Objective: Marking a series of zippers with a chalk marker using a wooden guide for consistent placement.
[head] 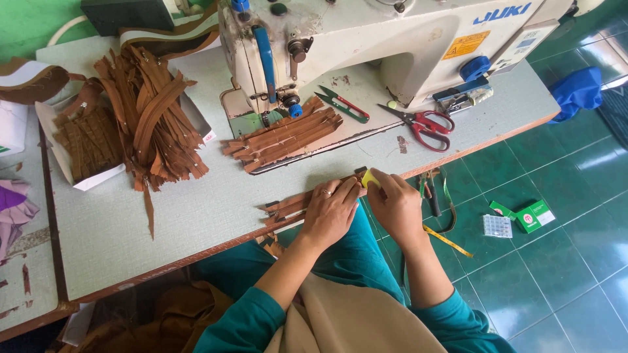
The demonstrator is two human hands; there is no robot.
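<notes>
Right hand (396,202) fingers pinched together on small yellow chalk (370,178), pressed to end of brown strips (307,199) at table (196,216) front edge. Left hand (330,212) flat, fingers together (ring visible), pinning strips down. Beyond: second strip stack (284,134) beside sewing machine (366,39); red scissors (425,124); white box (78,147) holding folded brown strips.

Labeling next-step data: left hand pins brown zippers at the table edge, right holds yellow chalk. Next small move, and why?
Probably a short chalk stroke across the tape: the right hand has the yellow chalk tip at the brown zippers end, while the left hand presses them flat.
</notes>
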